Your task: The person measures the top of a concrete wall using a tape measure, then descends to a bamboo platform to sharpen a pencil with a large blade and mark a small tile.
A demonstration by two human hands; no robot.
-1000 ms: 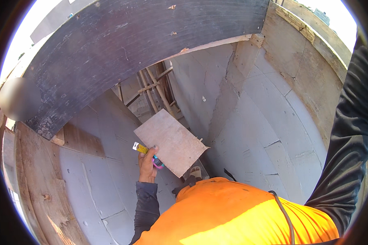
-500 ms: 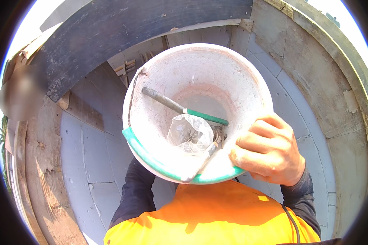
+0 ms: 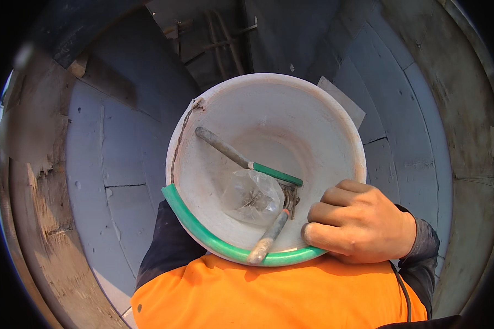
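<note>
A white bucket (image 3: 225,104) is held up in front of my chest, its mouth turned toward me. Its twisted wire handle runs down the left of the rim to a green hose grip (image 3: 203,233). At the lower right rim, my right hand (image 3: 362,222) is closed on the bucket. My left forearm (image 3: 162,241) goes behind the bucket, which hides that hand. Inside lie a clear plastic bag (image 3: 252,197) with thin dark pieces, a grey-and-green rod-like handle (image 3: 225,147), and a worn grey handle (image 3: 269,238) near dark metal parts (image 3: 291,200) whose kind I cannot make out.
Grey block walls (image 3: 123,181) close in on both sides, topped by rough wooden boards (image 3: 44,214) at left and more boarding (image 3: 450,109) at right. Beyond the bucket are pipes or bars (image 3: 225,44) in shadow. A pale flat piece (image 3: 343,101) shows behind the rim.
My view has tipped downward, and the sky and dark upper board have mostly left it. The bucket sits slightly lower in view and is now shaded. My right hand stays on the rim.
</note>
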